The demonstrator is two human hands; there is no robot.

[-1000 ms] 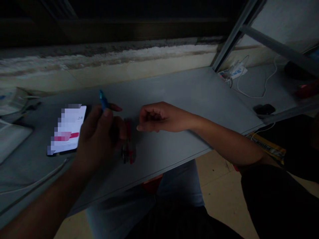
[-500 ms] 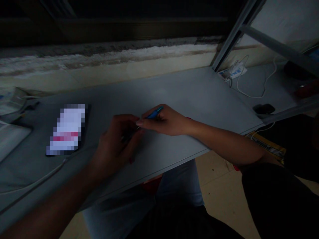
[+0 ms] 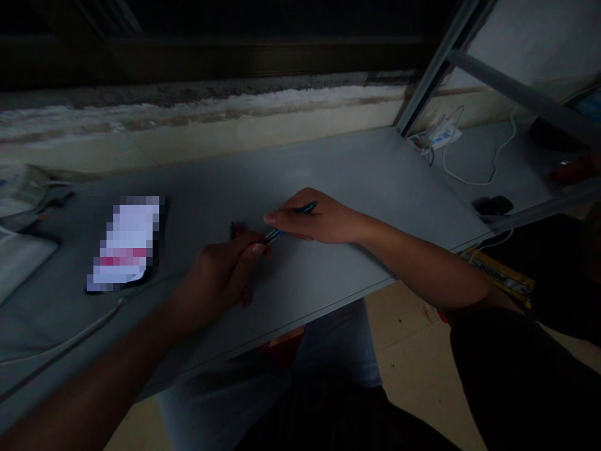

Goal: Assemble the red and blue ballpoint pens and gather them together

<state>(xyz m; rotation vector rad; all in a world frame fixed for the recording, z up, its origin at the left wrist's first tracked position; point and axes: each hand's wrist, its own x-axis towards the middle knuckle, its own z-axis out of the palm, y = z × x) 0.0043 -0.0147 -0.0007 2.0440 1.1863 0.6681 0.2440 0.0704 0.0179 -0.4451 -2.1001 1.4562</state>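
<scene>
A dark pen with blue parts (image 3: 273,235) slants between my two hands, just above the desk. My right hand (image 3: 323,216) is closed around its upper part, and the blue end shows past the thumb. On the lower end, the thumb and fingers of my left hand (image 3: 218,269) are pinched together, hiding the tip. Small dark-red pieces (image 3: 238,228) lie on the desk beyond my left fingers. Another dark-red bit (image 3: 246,297) shows beside the left palm; what these are is too dark to tell.
A lit phone (image 3: 126,241) with a blurred screen lies left on the grey desk (image 3: 328,160). Near it run a white cable (image 3: 94,322) and a pale packet (image 3: 21,188). Right of a metal post are a power strip (image 3: 439,134) and a black mouse (image 3: 493,205).
My left fingers have lowered and straightened into a pinch on the pen's lower end. More of the pen shows between the hands, and the dark-red pieces have come into sight.
</scene>
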